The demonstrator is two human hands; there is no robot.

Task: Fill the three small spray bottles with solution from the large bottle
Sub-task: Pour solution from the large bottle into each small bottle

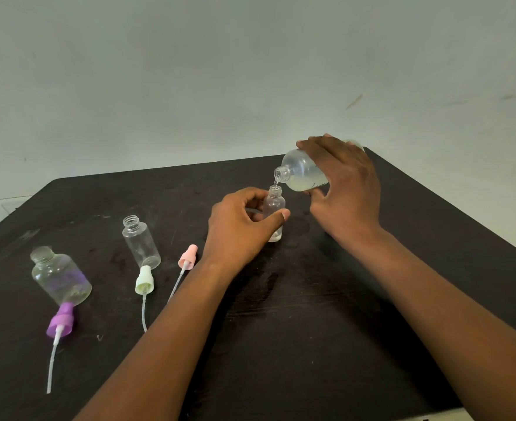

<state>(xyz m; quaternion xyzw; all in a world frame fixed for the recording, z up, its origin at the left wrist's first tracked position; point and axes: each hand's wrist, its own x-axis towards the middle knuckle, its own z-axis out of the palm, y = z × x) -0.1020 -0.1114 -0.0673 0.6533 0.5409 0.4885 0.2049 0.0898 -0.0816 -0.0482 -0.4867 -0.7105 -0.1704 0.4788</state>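
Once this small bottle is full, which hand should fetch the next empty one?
Probably the left hand: the empty bottles stand on its side, while the right hand holds the tilted large bottle.

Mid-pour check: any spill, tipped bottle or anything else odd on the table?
No obvious puddle. Darker smudges on the table beside the bottle being filled could be damp patches or stains; I cannot tell. The other two small bottles stand upright and uncapped.
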